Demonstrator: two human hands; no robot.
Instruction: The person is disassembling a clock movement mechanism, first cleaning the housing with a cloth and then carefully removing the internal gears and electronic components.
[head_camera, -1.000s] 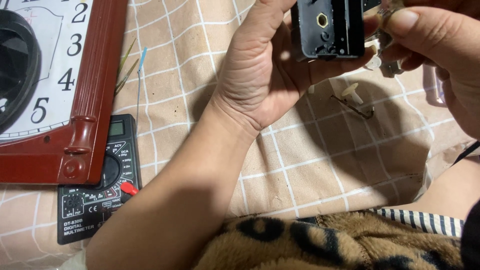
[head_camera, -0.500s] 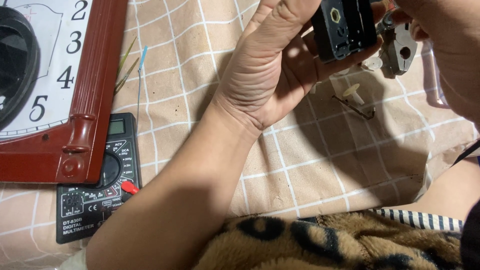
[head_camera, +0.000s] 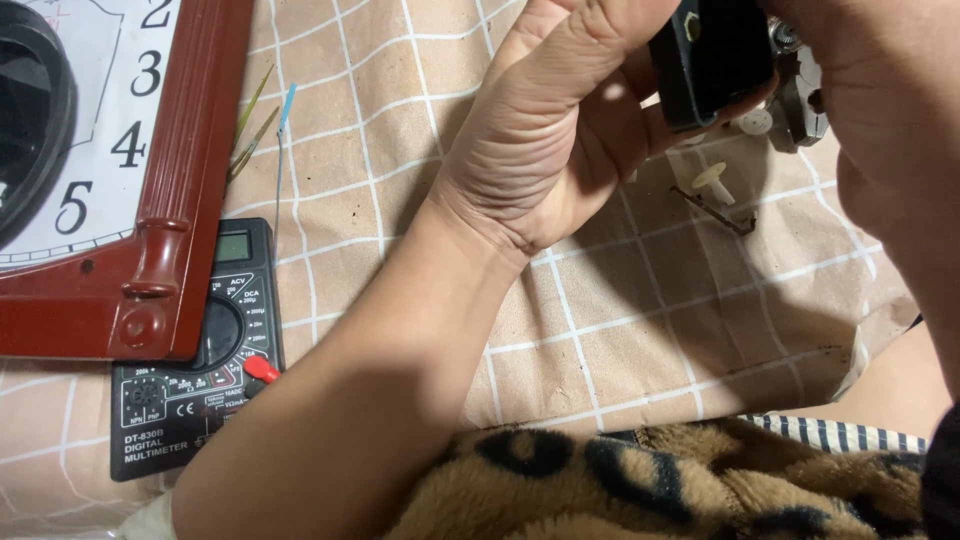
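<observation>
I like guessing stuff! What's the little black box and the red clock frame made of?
The black box, held in the left hand, looks like matte moulded plastic, smooth with a round hole. The clock frame looks like glossy plastic or lacquered wood; its shiny ridges leave that open.

Red-framed wall clock (head_camera: 150, 200) upper left, black multimeter (head_camera: 190, 380) tucked under its corner, leopard-print blanket (head_camera: 650, 485) at the bottom.

Peach cloth with a white grid pattern (head_camera: 640, 330) spread as the work surface, lightly creased and speckled with dirt, soft shadow falling across its right side, a leopard-print fleece blanket (head_camera: 650, 480) bunched along the bottom edge, warm indoor light.
</observation>
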